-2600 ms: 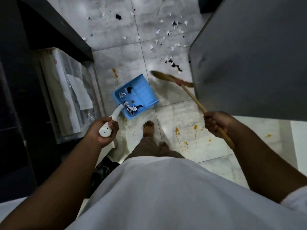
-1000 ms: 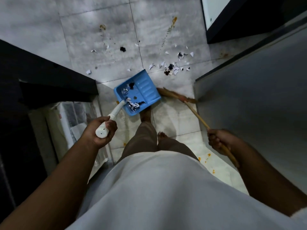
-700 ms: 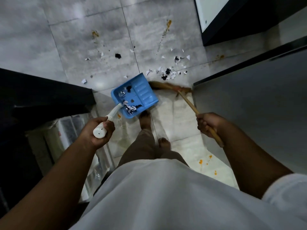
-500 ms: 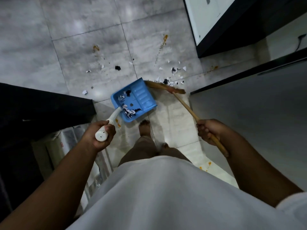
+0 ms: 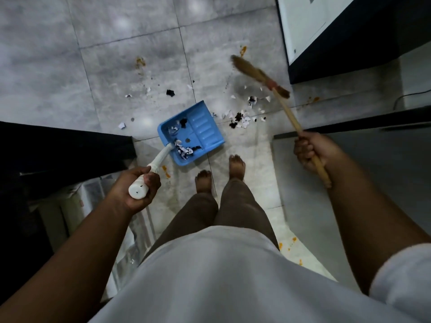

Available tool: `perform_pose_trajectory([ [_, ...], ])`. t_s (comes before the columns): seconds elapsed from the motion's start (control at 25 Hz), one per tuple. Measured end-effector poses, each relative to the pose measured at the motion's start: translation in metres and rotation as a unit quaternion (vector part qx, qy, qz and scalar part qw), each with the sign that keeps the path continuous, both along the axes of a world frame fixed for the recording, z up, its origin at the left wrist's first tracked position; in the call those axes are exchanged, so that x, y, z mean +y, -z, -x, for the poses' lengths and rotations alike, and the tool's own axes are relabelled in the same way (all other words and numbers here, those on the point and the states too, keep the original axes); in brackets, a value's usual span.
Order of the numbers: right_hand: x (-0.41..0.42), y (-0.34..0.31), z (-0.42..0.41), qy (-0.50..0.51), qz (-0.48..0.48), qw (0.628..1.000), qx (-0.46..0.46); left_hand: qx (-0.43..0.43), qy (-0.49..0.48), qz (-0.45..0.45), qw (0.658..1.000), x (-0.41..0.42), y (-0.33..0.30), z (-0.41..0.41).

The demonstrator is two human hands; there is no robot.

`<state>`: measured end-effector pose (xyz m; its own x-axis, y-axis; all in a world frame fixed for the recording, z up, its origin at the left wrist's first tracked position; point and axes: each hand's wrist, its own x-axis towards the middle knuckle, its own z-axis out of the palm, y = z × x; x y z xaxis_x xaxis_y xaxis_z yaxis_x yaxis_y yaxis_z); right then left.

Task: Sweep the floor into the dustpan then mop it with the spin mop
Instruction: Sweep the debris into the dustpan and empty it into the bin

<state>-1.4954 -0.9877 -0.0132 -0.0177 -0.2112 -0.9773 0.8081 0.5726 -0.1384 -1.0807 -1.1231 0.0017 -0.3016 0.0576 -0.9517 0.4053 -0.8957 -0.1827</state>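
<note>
Left hand (image 5: 137, 185): grip wrapped round the white handle (image 5: 152, 170) of the blue dustpan (image 5: 191, 132), which lay on the grey tiled floor (image 5: 116, 54) ahead of two bare feet (image 5: 220, 173), scraps of paper and dark bits inside it. Right hand (image 5: 311, 151): grip wrapped round the wooden stick of the broom (image 5: 275, 89), its bristle head blurred, out over the tiles beyond the pan. Paper scraps and dark debris (image 5: 240, 118): scattered just beside the dustpan's right edge and further out. Orange stains (image 5: 166, 171): near the handle and elsewhere on the floor
</note>
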Motion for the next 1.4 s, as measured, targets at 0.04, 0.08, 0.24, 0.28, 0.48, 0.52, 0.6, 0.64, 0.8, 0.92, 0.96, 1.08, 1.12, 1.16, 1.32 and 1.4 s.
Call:
perform_pose_trajectory([
  [0.04, -0.011, 0.009, 0.013, 0.010, -0.002, 1.000, 0.002, -0.004, -0.001, 0.000, 1.000, 0.001, 0.000, 0.004],
  [0.08, -0.021, 0.018, 0.024, 0.021, -0.009, 1.000, 0.005, -0.010, 0.001, -0.002, 1.000, 0.002, 0.001, 0.007],
  [0.24, -0.048, 0.051, 0.052, 0.054, -0.037, 0.998, 0.004, -0.028, -0.022, -0.020, 0.999, 0.007, 0.012, 0.017],
  [0.28, -0.049, 0.054, 0.052, 0.056, -0.047, 0.997, -0.001, -0.028, -0.028, -0.023, 0.999, 0.008, 0.013, 0.020],
  [0.48, -0.020, 0.032, 0.024, 0.023, -0.068, 0.997, -0.042, -0.008, -0.018, -0.028, 0.999, 0.003, 0.006, 0.038],
  [0.52, -0.011, 0.023, 0.020, 0.015, -0.070, 0.996, -0.050, -0.008, -0.018, -0.026, 0.999, 0.001, 0.004, 0.041],
  [0.6, 0.005, 0.006, 0.016, 0.004, -0.063, 0.996, -0.061, -0.004, -0.020, -0.016, 1.000, -0.002, 0.002, 0.044],
  [0.64, 0.012, -0.001, 0.017, 0.005, -0.057, 0.996, -0.063, -0.004, -0.022, -0.013, 1.000, -0.003, 0.001, 0.046],
  [0.8, 0.018, -0.009, 0.032, 0.021, -0.039, 0.998, -0.050, 0.005, -0.032, -0.012, 0.999, -0.004, -0.001, 0.051],
  [0.92, 0.008, 0.008, 0.040, 0.044, -0.040, 0.997, -0.041, -0.001, -0.041, -0.009, 0.999, -0.002, 0.000, 0.050],
  [0.96, 0.004, 0.015, 0.039, 0.053, -0.045, 0.997, -0.042, -0.006, -0.042, -0.007, 0.999, -0.001, 0.000, 0.049],
  [1.08, 0.001, 0.032, 0.024, 0.083, -0.058, 0.993, -0.059, -0.018, -0.049, -0.003, 0.999, 0.003, 0.000, 0.045],
  [1.12, 0.002, 0.035, 0.016, 0.090, -0.061, 0.991, -0.071, -0.019, -0.052, -0.005, 0.998, 0.005, -0.001, 0.043],
  [1.16, 0.004, 0.037, 0.007, 0.093, -0.063, 0.990, -0.084, -0.019, -0.056, -0.008, 0.998, 0.006, -0.001, 0.041],
  [1.32, 0.017, 0.027, -0.023, 0.062, -0.062, 0.990, -0.108, -0.012, -0.080, -0.011, 0.997, 0.011, -0.003, 0.030],
  [1.4, 0.024, 0.015, -0.028, 0.047, -0.054, 0.990, -0.119, -0.012, -0.088, -0.006, 0.996, 0.013, -0.004, 0.026],
])
